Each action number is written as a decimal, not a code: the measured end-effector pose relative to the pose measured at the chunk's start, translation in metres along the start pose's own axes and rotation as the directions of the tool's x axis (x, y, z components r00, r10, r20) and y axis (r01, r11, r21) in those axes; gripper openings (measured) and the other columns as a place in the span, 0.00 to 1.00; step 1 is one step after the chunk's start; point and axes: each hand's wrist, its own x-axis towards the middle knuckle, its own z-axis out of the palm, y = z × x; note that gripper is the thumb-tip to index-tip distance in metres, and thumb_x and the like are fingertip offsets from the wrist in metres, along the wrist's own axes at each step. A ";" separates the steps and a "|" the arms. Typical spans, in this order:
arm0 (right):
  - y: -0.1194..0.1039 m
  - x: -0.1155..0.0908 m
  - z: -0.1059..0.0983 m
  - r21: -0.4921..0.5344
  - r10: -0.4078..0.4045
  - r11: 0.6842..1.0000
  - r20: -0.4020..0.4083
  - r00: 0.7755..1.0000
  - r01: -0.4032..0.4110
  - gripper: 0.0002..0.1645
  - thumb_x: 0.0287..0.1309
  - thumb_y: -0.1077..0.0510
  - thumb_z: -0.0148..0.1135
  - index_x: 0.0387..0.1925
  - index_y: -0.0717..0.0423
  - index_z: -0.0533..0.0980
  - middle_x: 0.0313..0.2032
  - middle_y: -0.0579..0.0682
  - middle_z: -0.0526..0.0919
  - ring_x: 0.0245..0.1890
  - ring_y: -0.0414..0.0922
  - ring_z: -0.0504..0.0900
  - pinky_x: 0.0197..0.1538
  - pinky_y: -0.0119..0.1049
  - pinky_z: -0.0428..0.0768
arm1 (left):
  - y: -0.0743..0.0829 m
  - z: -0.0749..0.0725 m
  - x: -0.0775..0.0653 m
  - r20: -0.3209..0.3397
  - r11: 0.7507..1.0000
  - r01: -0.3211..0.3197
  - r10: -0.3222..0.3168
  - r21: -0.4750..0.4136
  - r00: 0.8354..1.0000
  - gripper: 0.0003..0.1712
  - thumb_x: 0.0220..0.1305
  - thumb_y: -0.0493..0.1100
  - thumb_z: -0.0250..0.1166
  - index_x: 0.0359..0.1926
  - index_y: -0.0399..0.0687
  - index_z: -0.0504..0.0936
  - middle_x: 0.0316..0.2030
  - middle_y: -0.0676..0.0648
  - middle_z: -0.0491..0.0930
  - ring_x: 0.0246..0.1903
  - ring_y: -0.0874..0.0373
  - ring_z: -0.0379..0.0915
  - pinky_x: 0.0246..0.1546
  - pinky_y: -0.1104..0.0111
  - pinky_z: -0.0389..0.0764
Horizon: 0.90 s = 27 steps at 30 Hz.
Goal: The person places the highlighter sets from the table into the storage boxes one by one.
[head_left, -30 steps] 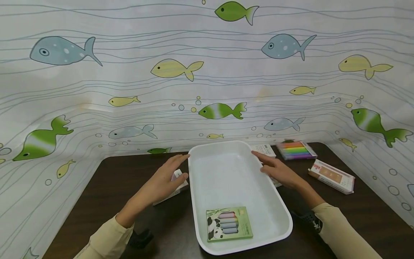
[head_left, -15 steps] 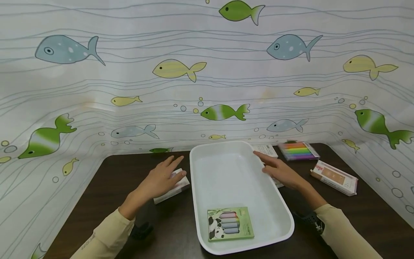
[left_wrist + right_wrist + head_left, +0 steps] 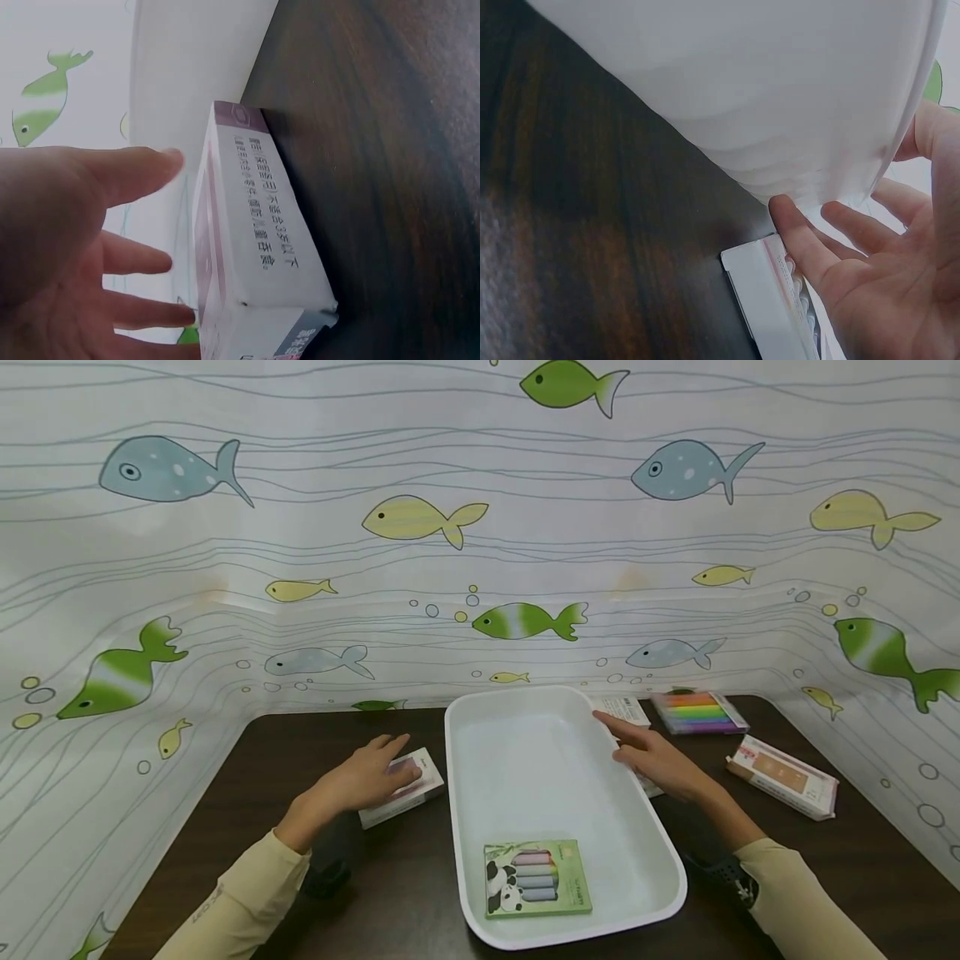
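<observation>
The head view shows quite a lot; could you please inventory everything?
Tray: one, white, centre.
Panda box: one, green, inside tray's near end.
Carton: one, white and purple, by left hand.
Rainbow pack: one, multicoloured, far right.
Brown-patched box: one, white and brown, right.
Packaging: count unclear, white, partly behind right hand.
Table: one, dark brown, underneath.
Backdrop: one, white, fish-printed, behind.
Wrist devices: two, black, at wrists.
Sleeves: two, cream, forearms.
Left hand: one, over carton.
Right hand: one, at tray's right rim.

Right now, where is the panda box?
In the head view, the panda box lies inside the white tray, at its near end toward the left corner, closer to the camera than the right hand.
</observation>
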 end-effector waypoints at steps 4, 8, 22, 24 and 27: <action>0.000 -0.001 0.000 0.005 0.004 1.000 -0.002 1.000 -0.004 0.36 0.76 0.59 0.53 0.80 0.44 0.57 0.77 0.55 0.56 0.70 0.67 0.63 0.48 0.48 0.85 | -0.005 -0.001 0.002 0.028 0.999 0.036 -0.037 0.020 0.999 0.45 0.71 0.55 0.65 0.73 0.26 0.61 0.68 0.22 0.60 0.67 0.28 0.60 0.62 0.36 0.66; 0.000 0.000 0.000 -0.005 0.002 1.000 -0.007 1.000 -0.002 0.36 0.76 0.59 0.53 0.80 0.43 0.57 0.77 0.55 0.57 0.70 0.66 0.62 0.48 0.48 0.85 | -0.005 -0.008 0.000 0.073 0.996 0.069 -0.073 0.055 0.995 0.45 0.67 0.56 0.69 0.69 0.24 0.66 0.64 0.24 0.68 0.63 0.31 0.66 0.60 0.39 0.69; 0.002 -0.002 -0.001 0.002 0.006 1.000 -0.007 1.000 -0.006 0.36 0.76 0.58 0.53 0.80 0.43 0.57 0.77 0.54 0.56 0.71 0.67 0.61 0.49 0.49 0.84 | -0.001 -0.014 -0.003 0.082 0.995 0.094 -0.097 0.041 0.992 0.38 0.58 0.53 0.77 0.59 0.28 0.78 0.48 0.39 0.80 0.41 0.48 0.73 0.44 0.52 0.79; 0.002 -0.002 -0.001 0.001 0.010 1.000 -0.006 1.000 -0.010 0.36 0.76 0.58 0.53 0.80 0.42 0.57 0.77 0.54 0.56 0.71 0.66 0.61 0.49 0.49 0.84 | -0.001 -0.014 -0.003 0.073 0.995 0.095 -0.097 0.033 0.993 0.39 0.57 0.52 0.78 0.59 0.29 0.78 0.48 0.39 0.80 0.41 0.48 0.73 0.45 0.51 0.79; 0.002 -0.001 -0.001 0.000 0.005 1.000 0.000 1.000 -0.005 0.36 0.76 0.58 0.53 0.80 0.43 0.57 0.77 0.54 0.55 0.71 0.67 0.61 0.49 0.49 0.84 | -0.002 -0.013 -0.003 0.058 0.995 0.093 -0.094 0.025 0.994 0.41 0.54 0.53 0.80 0.60 0.31 0.78 0.48 0.40 0.78 0.41 0.49 0.72 0.43 0.51 0.79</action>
